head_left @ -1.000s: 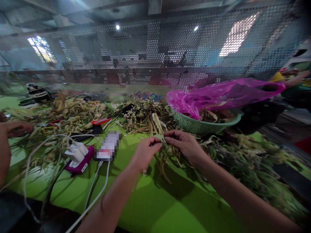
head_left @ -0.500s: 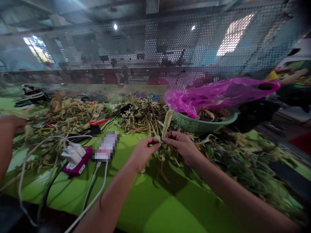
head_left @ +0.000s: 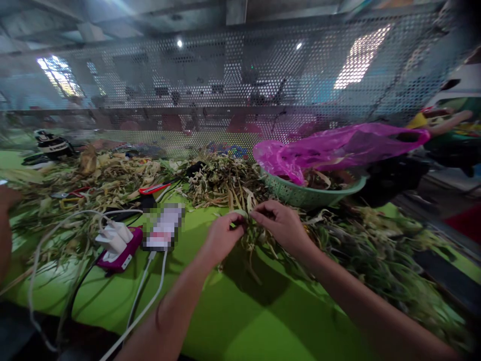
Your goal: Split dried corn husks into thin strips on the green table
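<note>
Close together over the green table [head_left: 240, 311], my two hands are pinched around dried plant material. Between the thumb and fingers of my left hand [head_left: 224, 238] is a pale dried leaf [head_left: 239, 212], folded near the fingertips. My right hand [head_left: 280, 223] is closed at the fingertips on the leaf's other side, almost touching the left; its grip point is partly hidden. Thin dry stems and leaves [head_left: 253, 243] lie or hang just below both hands. Behind them is a heap of dried leaves [head_left: 214, 183].
At right, a green basket [head_left: 315, 196] carries a pink plastic bag [head_left: 338, 148]; greener leaves [head_left: 376, 260] spread in front. On the left are a phone [head_left: 163, 228], a purple power strip [head_left: 122, 253] with white cables, and a red cutter [head_left: 155, 188]. Another person's arm [head_left: 4, 230] shows at the left edge.
The long pale leaf that stood upright between my fingertips no longer stands there; it looks folded down. Both hands stay nearly in place. The other person's arm at left has shifted outward.
</note>
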`<state>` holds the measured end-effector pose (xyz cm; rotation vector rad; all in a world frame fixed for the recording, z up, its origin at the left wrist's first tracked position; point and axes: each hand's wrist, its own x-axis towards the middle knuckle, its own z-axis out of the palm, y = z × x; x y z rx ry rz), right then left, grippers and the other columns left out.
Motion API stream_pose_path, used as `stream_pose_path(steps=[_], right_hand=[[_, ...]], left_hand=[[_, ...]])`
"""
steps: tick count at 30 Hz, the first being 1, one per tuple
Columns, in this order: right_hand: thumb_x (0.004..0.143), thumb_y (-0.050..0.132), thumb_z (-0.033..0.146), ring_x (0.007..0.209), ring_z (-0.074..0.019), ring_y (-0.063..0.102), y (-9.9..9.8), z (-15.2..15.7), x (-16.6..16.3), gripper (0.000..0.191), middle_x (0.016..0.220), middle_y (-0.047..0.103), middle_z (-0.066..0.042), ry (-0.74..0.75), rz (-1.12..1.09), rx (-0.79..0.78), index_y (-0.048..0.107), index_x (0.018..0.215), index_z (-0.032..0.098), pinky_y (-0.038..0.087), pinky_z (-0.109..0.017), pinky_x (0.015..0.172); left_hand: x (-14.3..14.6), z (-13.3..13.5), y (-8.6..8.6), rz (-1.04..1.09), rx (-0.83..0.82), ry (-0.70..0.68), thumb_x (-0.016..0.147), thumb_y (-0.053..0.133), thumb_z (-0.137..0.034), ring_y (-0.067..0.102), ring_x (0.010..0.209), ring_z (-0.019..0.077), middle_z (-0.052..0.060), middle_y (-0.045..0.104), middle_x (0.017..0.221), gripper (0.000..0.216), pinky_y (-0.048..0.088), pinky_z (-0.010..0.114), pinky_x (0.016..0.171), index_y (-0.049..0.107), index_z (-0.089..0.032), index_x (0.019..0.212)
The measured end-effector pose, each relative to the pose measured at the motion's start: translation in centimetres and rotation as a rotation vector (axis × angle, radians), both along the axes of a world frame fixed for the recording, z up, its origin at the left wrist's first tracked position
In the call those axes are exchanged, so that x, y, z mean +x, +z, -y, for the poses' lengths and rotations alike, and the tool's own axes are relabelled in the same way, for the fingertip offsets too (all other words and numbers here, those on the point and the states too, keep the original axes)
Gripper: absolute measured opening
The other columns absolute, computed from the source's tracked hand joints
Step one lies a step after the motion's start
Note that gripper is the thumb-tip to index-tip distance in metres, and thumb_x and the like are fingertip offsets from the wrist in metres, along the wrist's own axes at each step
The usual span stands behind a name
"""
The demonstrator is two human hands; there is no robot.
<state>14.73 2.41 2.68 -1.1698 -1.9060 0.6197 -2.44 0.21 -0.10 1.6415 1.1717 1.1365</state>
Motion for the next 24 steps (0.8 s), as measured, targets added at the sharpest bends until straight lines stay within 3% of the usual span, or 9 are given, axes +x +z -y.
stream_pose_path(steps=[5,10,14,18,21,24], right_hand=[[0.076,0.063,0.037,0.070,-0.0172,0.056,-0.3,0.0,-0.5,0.018,0.073,0.060,-0.002,0.074,-0.088,-0.113,0.065,0.075,0.019,0.042,-0.029,0.064],[0.073,0.067,0.034,0.069,-0.0167,0.053,-0.4,-0.1,-0.7,0.016,0.069,0.058,-0.001,0.050,-0.135,-0.065,0.061,0.070,0.020,0.041,-0.029,0.065],[0.075,0.066,0.036,0.072,-0.0172,0.054,0.1,0.1,-0.8,0.016,0.074,0.061,-0.002,0.047,-0.156,-0.092,0.063,0.075,0.020,0.042,-0.029,0.067],[0.079,0.063,0.038,0.073,-0.0167,0.055,1.0,0.3,-0.5,0.020,0.079,0.062,-0.002,0.026,-0.209,-0.101,0.063,0.086,0.020,0.042,-0.028,0.068],[0.078,0.064,0.040,0.069,-0.0162,0.054,1.2,0.3,-0.3,0.021,0.074,0.062,-0.001,0.065,-0.156,-0.134,0.063,0.081,0.019,0.041,-0.028,0.066],[0.077,0.064,0.041,0.070,-0.0171,0.055,0.9,0.3,-0.3,0.023,0.074,0.064,-0.002,0.122,-0.117,-0.192,0.065,0.079,0.019,0.041,-0.028,0.066]], left_hand=[[0.5,0.4,0.2,-0.001,0.029,-0.107,0.077,0.052,-0.016,0.053,0.074,0.0160,0.002,0.062,0.074,0.015,0.040,0.027,0.070,0.067,-0.014,0.078],[0.8,0.9,0.4,0.080,-0.038,-0.158,0.073,0.055,-0.014,0.051,0.070,0.0150,0.001,0.061,0.070,0.012,0.037,0.025,0.066,0.067,-0.015,0.072],[0.9,1.0,0.6,0.166,-0.122,-0.122,0.072,0.061,-0.017,0.049,0.068,0.0145,0.001,0.059,0.067,0.006,0.037,0.026,0.065,0.066,-0.016,0.069],[0.7,1.1,1.1,0.364,-0.256,-0.030,0.072,0.068,-0.028,0.050,0.070,0.0132,0.002,0.061,0.077,0.015,0.037,0.025,0.065,0.066,-0.016,0.081],[0.4,1.1,1.5,0.511,-0.389,0.020,0.068,0.073,-0.033,0.046,0.062,0.0085,0.000,0.059,0.080,0.027,0.031,0.021,0.055,0.063,-0.018,0.088],[0.2,1.2,1.8,0.576,-0.422,0.019,0.065,0.075,-0.036,0.038,0.053,0.0046,-0.004,0.052,0.074,0.032,0.022,0.020,0.047,0.060,-0.019,0.088]])
